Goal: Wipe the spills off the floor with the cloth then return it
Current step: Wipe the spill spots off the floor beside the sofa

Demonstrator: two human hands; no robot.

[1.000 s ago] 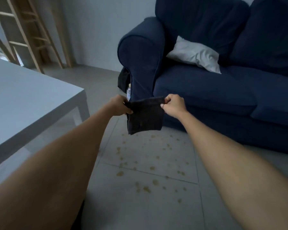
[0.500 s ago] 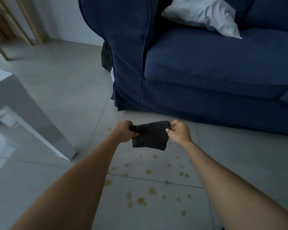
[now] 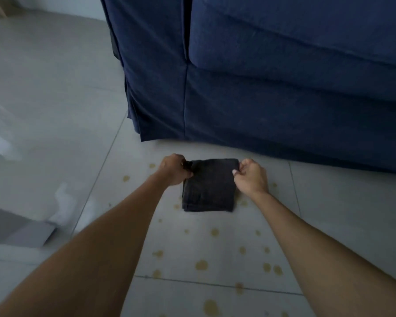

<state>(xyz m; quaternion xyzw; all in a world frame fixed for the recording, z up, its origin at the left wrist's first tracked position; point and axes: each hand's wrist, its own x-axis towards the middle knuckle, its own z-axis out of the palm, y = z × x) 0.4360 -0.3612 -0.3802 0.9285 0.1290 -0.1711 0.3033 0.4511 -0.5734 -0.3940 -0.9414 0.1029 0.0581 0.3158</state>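
A dark folded cloth [image 3: 209,187] lies flat on the grey tiled floor [image 3: 55,110], just in front of the sofa. My left hand [image 3: 173,169] pinches its far left corner and my right hand [image 3: 252,176] pinches its far right corner. Yellowish-brown spill drops [image 3: 201,264] are scattered over the tiles around the cloth and nearer to me; some lie hidden under the cloth. Both forearms reach forward from the bottom of the view.
A dark blue sofa [image 3: 272,88] fills the upper right, its skirt reaching the floor just beyond the cloth. A grey table leg [image 3: 30,234] stands at the lower left. Open tiles stretch to the left.
Both hands have lowered the cloth from mid-air down to the floor among the spill drops. My view has dropped closer to the floor and the sofa.
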